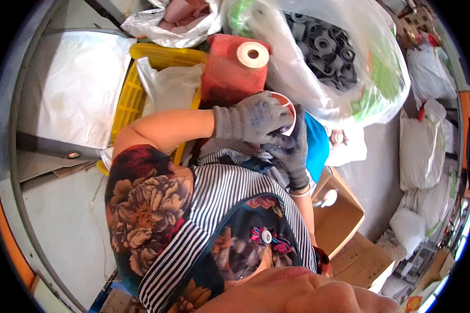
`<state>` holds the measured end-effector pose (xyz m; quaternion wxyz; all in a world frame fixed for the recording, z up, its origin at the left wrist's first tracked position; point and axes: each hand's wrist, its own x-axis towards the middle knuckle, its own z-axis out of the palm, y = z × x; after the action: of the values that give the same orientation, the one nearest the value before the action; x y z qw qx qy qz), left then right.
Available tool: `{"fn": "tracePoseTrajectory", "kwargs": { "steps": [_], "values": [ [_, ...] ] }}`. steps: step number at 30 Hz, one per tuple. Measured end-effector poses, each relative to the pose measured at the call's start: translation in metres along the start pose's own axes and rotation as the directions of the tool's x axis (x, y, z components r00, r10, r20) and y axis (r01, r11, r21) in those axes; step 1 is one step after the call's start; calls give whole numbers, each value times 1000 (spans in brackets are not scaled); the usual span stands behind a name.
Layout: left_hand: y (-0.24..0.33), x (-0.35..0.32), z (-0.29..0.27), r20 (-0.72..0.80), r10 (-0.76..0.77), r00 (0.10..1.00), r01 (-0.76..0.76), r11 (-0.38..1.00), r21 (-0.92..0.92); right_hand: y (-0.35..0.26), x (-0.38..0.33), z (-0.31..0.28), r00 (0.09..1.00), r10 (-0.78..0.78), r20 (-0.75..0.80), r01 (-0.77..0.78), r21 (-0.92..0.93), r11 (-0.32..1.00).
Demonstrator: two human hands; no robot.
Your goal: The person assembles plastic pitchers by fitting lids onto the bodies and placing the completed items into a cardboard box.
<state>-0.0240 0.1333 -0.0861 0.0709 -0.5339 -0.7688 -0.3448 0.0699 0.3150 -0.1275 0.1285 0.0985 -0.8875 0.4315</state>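
Both my hands wear grey work gloves and meet in front of my striped apron (193, 219). Between them is a round white plastic piece (293, 119), its rim facing up and a reddish inside showing. My left hand (253, 117) lies over its near left side with the fingers curled at the opening. From below and the right, my right hand (293, 159) grips the same piece; its fingertips are partly hidden. Just beyond stands a red block-like thing (227, 75), with a cream-white flanged ring (253, 55) lying on its top.
A clear plastic bag (381, 73) of dark grey ring-shaped parts (324, 49) stands far right of my hands. To the left is a yellow basket (128, 101) with a white bag (169, 86). An open cardboard box (342, 208) holds a white part. White sacks (422, 151) line the right.
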Motion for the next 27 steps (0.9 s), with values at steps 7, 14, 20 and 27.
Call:
{"fn": "tracePoseTrajectory", "kwargs": {
  "steps": [7,14,20,27],
  "values": [
    [-51,-16,13,165,-471,866,-397,-851,-343,-3,-12,5,997,71,13,-72,214,974],
    [-145,-32,-105,-325,-781,533,-50,355,-934,-13,-21,1,986,164,-5,-157,267,951],
    [-255,-67,-209,-302,-125,945,325,255,911,-12,0,-2,994,90,58,-106,400,911],
    [-36,-3,-57,-40,-389,920,269,705,-656,-19,52,-61,863,-70,501,-147,380,913]
  ]
}}
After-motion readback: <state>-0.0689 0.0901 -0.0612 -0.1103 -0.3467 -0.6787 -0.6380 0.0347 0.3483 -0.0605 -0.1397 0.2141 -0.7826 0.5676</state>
